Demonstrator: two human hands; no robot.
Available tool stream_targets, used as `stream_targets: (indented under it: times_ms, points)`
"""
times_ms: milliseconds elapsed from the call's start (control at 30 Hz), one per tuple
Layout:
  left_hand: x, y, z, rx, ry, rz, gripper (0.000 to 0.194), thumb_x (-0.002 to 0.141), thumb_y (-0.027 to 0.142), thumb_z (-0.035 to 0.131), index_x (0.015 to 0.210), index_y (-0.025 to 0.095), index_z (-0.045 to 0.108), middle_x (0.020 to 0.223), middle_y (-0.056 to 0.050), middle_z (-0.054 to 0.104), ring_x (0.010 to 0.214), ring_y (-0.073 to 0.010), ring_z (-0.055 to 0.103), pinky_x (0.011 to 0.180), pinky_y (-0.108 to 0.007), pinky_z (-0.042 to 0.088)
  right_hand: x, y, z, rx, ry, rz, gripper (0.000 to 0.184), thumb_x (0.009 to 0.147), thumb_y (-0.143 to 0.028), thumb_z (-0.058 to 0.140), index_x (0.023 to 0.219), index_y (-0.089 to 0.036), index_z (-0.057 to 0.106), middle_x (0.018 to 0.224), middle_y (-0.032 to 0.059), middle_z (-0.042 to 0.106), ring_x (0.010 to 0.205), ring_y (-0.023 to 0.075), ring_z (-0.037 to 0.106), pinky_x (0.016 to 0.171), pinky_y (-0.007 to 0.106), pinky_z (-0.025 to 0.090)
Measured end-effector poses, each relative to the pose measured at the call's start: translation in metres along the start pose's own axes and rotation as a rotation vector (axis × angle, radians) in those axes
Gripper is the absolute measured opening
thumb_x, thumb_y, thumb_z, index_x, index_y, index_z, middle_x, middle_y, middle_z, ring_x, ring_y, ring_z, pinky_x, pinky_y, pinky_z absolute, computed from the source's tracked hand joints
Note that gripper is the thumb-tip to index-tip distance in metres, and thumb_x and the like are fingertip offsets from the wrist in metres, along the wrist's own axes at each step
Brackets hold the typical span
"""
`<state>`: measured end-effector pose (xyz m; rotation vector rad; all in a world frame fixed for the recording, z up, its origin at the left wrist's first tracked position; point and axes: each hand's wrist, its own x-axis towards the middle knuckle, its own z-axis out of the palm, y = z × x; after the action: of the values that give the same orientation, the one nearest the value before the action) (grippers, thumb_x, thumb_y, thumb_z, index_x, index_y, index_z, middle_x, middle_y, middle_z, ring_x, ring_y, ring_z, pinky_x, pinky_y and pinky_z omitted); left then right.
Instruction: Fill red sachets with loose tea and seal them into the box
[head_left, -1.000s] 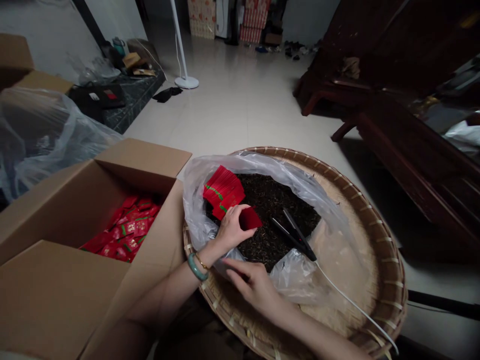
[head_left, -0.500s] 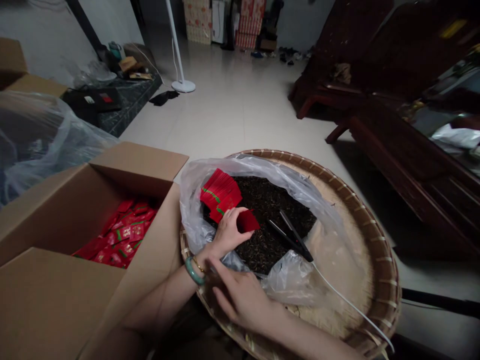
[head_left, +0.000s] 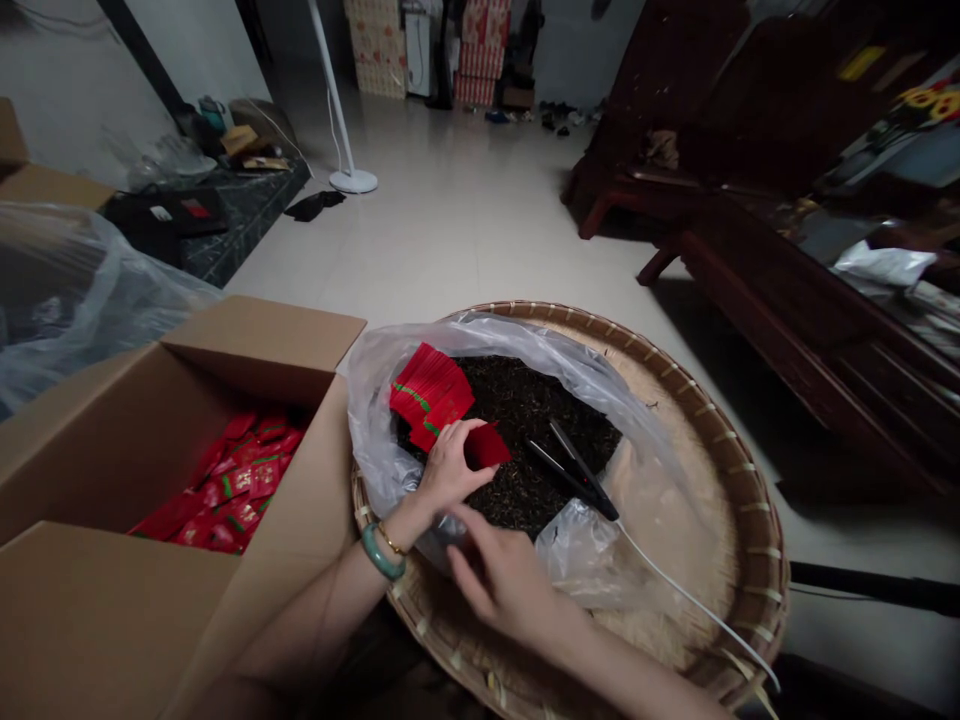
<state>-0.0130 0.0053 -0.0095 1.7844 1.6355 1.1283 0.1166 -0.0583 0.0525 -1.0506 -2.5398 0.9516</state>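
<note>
My left hand [head_left: 452, 470] pinches a small red packet [head_left: 488, 446] by its sides, its mouth held wide. Behind that hand, a fanned stack of red packets with green marks [head_left: 431, 388] lies on dark, dry loose tea leaves [head_left: 517, 390]. The leaves fill a clear plastic bag [head_left: 367, 400] with its edge rolled down. My right hand [head_left: 510, 580] is nearer to me, below the left wrist, thumb and index finger apart with nothing visible between them; its other fingers are hidden. A black hair straightener [head_left: 574, 470] with a white cord rests with parted arms on the leaves.
The bag sits in a round woven bamboo tray [head_left: 757, 530]. At left stands an open cardboard box [head_left: 289, 325] holding many filled red packets [head_left: 240, 480]. Beyond are a white stand [head_left: 352, 181], a dark wooden bench [head_left: 787, 310] and a dark stone ledge [head_left: 247, 210].
My right hand has shifted slightly right and away from my left wrist. The left hand keeps hold of the red packet. The whole view has moved a little.
</note>
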Motion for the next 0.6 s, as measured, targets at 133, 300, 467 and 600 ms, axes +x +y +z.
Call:
stream_targets:
  times_ms: [133, 300, 467, 600]
  points:
    - [0.0, 0.0, 0.0, 0.008, -0.013, -0.001, 0.052, 0.062, 0.019, 0.072, 0.109, 0.02, 0.052, 0.105, -0.008, 0.06, 0.098, -0.0259, 0.056, 0.087, -0.042, 0.046, -0.007, 0.003, -0.002, -0.132, -0.153, 0.0, 0.033, 0.087, -0.025, 0.042, 0.113, -0.012, 0.057, 0.071, 0.0073, 0.068, 0.056, 0.0167, 0.06, 0.053, 0.023, 0.039]
    - [0.0, 0.003, -0.001, -0.005, -0.02, -0.009, 0.053, 0.062, 0.019, 0.072, 0.11, 0.021, 0.051, 0.107, -0.007, 0.059, 0.099, -0.025, 0.056, 0.088, -0.041, 0.045, -0.007, -0.002, -0.001, 0.039, -0.145, -0.119, 0.032, 0.09, -0.022, 0.039, 0.116, -0.016, 0.057, 0.085, 0.0066, 0.069, 0.07, 0.0151, 0.063, 0.064, 0.022, 0.043]
    - [-0.001, 0.002, 0.0, 0.01, -0.013, -0.012, 0.053, 0.062, 0.019, 0.072, 0.111, 0.02, 0.051, 0.107, -0.006, 0.059, 0.099, -0.0244, 0.055, 0.089, -0.041, 0.045, 0.002, -0.007, 0.005, -0.111, -0.293, -0.179, 0.035, 0.086, -0.024, 0.046, 0.12, -0.018, 0.055, 0.081, 0.0063, 0.068, 0.066, 0.0176, 0.061, 0.062, 0.025, 0.043]
    - [-0.001, 0.001, 0.0, -0.014, -0.013, -0.02, 0.053, 0.062, 0.019, 0.072, 0.111, 0.02, 0.051, 0.107, -0.007, 0.059, 0.099, -0.0245, 0.056, 0.088, -0.041, 0.045, 0.001, -0.009, 0.006, -0.099, -0.3, -0.14, 0.025, 0.088, -0.027, 0.045, 0.106, -0.018, 0.061, 0.08, 0.0044, 0.067, 0.067, 0.0161, 0.06, 0.06, 0.024, 0.042]
